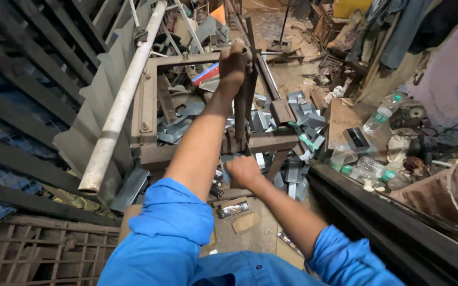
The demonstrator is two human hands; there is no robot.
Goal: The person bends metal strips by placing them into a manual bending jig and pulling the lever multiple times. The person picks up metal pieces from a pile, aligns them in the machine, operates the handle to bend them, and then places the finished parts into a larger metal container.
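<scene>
My left hand (232, 64) is stretched forward and closed round the top of an upright metal lever (240, 106) on a rusty frame press (149, 95). My right hand (243, 170) is low at the base of the press, closed on a small flat grey metal piece (228, 159) at the tool's foot. Both arms wear blue sleeves. Many bent grey metal brackets (303, 114) lie heaped inside and to the right of the frame.
A long pale pipe (120, 100) leans along the left, over dark metal slats. A rusty grille (38, 249) lies bottom left. Plastic bottles (380, 116) and a brown board are on the right, beside a dark beam (377, 217). Scrap clutters the far floor.
</scene>
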